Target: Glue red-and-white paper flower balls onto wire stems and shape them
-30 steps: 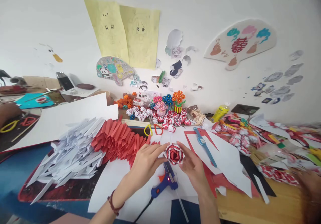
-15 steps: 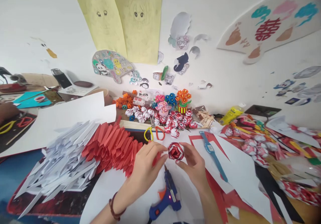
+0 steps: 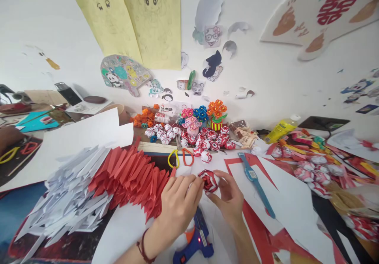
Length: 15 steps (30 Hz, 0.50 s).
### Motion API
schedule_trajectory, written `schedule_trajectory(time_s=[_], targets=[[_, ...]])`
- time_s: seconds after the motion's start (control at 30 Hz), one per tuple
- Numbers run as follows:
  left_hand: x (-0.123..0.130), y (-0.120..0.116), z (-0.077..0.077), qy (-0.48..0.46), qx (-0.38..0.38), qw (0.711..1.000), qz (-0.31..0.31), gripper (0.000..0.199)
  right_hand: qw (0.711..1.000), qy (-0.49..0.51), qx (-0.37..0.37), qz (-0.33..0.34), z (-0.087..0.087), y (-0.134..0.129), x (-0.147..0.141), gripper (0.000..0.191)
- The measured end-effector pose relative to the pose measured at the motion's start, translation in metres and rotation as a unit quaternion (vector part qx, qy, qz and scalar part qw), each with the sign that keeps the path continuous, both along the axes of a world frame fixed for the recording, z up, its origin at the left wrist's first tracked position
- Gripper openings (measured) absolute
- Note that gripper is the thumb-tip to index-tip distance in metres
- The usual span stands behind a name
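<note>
The right hand (image 3: 232,199) had the red-and-white paper rose (image 3: 209,181) between a curved thumb and fingers, bent in around its right side with only the rose's width between them. The left hand (image 3: 180,205) was curled, its fingertips gathered against the rose's left edge; its thumb was hidden, so I could not tell how tightly it pinched or whether it held a loose piece. The rose sat just beyond the blue glue gun (image 3: 192,249), its folded centre turned upward. The gun lay on white paper, its small light glowing red, its nozzle hidden by the left hand.

To the left of the gun were the red folded strips (image 3: 130,169), with the white folded strips (image 3: 74,189) farther left. To its right lay a blue watch (image 3: 259,189), and well beyond it stood a cluster of similar roses (image 3: 204,141).

The step in hand looked like settling or pressing a fold at the rose's edge. From there, the next move seemed to call for a light, steady right-hand hold and precise left fingertips, without crushing the petals or brushing the gun's nozzle.
</note>
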<state>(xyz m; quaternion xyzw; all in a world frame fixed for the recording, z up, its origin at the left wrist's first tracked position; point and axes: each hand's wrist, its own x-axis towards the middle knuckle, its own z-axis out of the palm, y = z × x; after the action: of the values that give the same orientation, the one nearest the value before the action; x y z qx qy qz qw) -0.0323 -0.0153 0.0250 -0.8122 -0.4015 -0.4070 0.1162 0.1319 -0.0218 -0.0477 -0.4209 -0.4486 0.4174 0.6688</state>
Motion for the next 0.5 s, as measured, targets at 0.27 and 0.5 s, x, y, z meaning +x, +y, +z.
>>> schedule_trajectory(time_s=[0.27, 0.5], targets=[[0.000, -0.004, -0.020, 0.099, 0.018, 0.995, 0.016, 0.024, 0.998, -0.040, 0.051, -0.020, -0.009, -0.002, -0.001, 0.050], [0.005, 0.006, -0.015, 0.038, -0.024, 0.999, -0.014, 0.010, 0.998, -0.061, -0.002, -0.029, -0.016, -0.003, 0.000, 0.050]])
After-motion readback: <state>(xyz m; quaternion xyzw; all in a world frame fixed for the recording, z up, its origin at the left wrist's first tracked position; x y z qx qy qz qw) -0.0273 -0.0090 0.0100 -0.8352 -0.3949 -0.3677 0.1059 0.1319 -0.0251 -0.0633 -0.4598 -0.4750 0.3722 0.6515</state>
